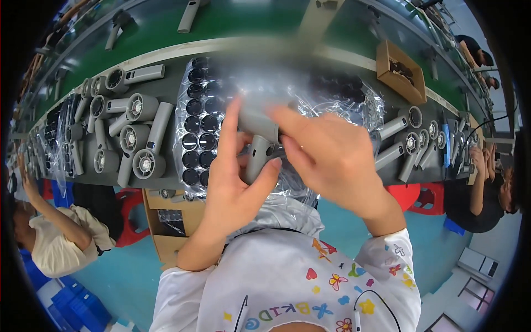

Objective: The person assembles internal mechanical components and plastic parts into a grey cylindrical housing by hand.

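A grey handheld fan with a round head and a short handle is between my hands, above the middle of the bench. My left hand is wrapped around its handle, thumb in front and index finger stretched up along the head. My right hand grips the right rim of the head between thumb and fingers; the fingertips there are blurred. Whether a small part sits under them is hidden. Beneath my hands lies a plastic-wrapped tray of round black caps, arranged in rows.
Several grey fans lie piled left of the tray, and more fans lie at the right. An open cardboard box with dark parts stands at the back right. Behind runs a green conveyor belt. Co-workers sit on both sides.
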Motion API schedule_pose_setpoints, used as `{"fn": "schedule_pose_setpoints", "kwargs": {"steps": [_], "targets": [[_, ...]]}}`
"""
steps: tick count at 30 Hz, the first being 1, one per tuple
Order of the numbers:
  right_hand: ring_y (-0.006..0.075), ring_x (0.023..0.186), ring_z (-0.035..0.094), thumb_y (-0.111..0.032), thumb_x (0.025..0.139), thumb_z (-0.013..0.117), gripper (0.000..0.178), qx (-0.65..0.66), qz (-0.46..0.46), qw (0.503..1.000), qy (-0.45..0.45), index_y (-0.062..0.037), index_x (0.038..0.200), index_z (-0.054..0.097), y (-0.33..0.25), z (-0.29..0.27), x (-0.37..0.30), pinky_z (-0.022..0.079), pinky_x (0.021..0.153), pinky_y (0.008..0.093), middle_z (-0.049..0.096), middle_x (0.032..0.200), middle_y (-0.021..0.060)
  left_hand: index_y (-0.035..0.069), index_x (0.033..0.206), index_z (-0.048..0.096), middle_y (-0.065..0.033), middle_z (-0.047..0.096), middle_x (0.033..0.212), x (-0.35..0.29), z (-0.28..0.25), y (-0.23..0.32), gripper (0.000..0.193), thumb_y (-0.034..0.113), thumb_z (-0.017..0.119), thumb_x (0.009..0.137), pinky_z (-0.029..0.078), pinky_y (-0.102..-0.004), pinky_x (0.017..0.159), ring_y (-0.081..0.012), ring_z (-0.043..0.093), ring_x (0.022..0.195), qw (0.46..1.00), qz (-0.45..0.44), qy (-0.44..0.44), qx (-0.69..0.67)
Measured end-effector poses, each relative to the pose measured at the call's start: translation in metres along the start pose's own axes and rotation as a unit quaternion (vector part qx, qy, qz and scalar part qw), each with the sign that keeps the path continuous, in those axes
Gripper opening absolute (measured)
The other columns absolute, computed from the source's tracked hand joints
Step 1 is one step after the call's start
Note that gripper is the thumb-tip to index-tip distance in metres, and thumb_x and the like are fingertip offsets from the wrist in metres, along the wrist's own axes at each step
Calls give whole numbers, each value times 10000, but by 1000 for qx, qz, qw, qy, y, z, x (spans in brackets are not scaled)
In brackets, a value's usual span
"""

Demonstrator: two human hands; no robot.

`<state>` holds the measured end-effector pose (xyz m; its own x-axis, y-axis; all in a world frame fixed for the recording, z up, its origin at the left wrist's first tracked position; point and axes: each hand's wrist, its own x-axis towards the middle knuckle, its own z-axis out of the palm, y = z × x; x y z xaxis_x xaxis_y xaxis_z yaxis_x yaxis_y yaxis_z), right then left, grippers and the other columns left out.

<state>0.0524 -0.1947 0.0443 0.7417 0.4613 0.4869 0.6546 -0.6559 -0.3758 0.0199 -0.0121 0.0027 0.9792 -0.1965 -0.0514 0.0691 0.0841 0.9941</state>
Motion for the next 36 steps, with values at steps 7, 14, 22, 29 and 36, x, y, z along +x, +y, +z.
{"fn": "schedule_pose_setpoints", "kwargs": {"steps": [7,14,22,29,36], "targets": [[188,557,582,0,652,717,689,-25,-44,999,-4,-81,1335,674,-16,19,-12,505,541,300,738,1023,156,65,1626,131,-179,600,1311,2,1,-10,902,-74,621,882,527,-279,870,-173,629,1097,998,37,35,-45],[204,562,625,-1,702,703,643,81,-11,993,-85,-89,1338,669,-7,18,-11,511,514,262,690,1224,236,47,1580,199,-196,659,1110,7,-24,-16,830,-59,618,872,575,-323,642,-173,631,619,986,-39,41,-160],[293,657,664,-32,806,715,169,0,156,987,44,-45,971,751,85,4,1,538,641,354,722,971,111,10,1559,215,-224,659,1091,7,-37,-35,767,-15,574,881,594,-463,908,-213,646,618,959,-43,61,-272],[325,820,647,-99,848,704,112,-82,145,986,4,-42,942,723,114,22,-13,516,714,380,653,923,136,14,1569,204,-216,661,1074,9,-35,-39,777,-20,570,885,588,-458,925,-214,647,633,968,-45,66,-237],[107,849,587,-157,995,634,176,241,354,894,130,-5,1069,682,121,-4,-7,449,741,252,662,965,-8,15,1561,216,-205,656,1037,9,-34,-38,763,-10,580,892,582,-481,932,-217,637,625,972,-43,72,-219]]}}
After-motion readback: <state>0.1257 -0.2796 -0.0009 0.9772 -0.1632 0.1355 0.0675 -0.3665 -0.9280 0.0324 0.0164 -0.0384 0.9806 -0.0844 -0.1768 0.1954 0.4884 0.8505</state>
